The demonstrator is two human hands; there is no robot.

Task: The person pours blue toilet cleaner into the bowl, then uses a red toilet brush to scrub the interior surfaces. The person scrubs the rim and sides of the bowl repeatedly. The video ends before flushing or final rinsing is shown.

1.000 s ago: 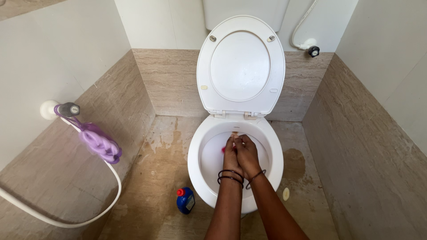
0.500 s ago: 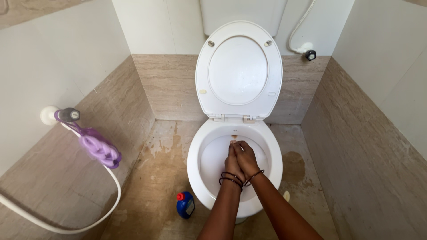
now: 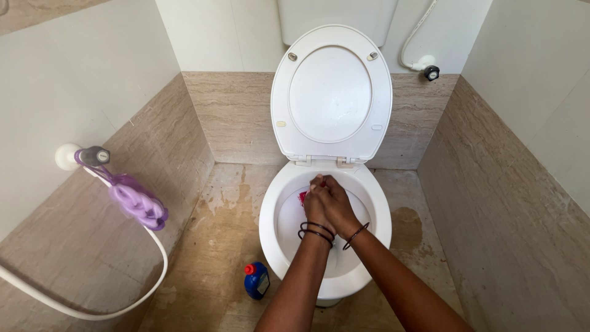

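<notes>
both hands sit pressed together inside the white toilet bowl (image 3: 273,227): the left hand (image 3: 315,206) is closed on a red scrubber (image 3: 302,196), the right hand (image 3: 338,206) wrapped over it. a blue cleaner bottle (image 3: 255,280) stands on the floor.

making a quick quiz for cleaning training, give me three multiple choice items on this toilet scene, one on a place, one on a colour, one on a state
1. Where does the blue bottle stand?
A. on the cistern
B. on the floor, left of the toilet bowl
C. inside the bowl

2. What colour is the bottle's cap?
A. red
B. green
C. white

3. How is the toilet lid set?
A. shut over the bowl
B. taken off, lying on the floor
C. raised upright

Answers:
1 B, it sits on the stained floor beside the bowl.
2 A, a red cap tops the blue body.
3 C, the lid stands up against the cistern while the left hand and right hand press together inside the bowl on something pink-red.
</notes>
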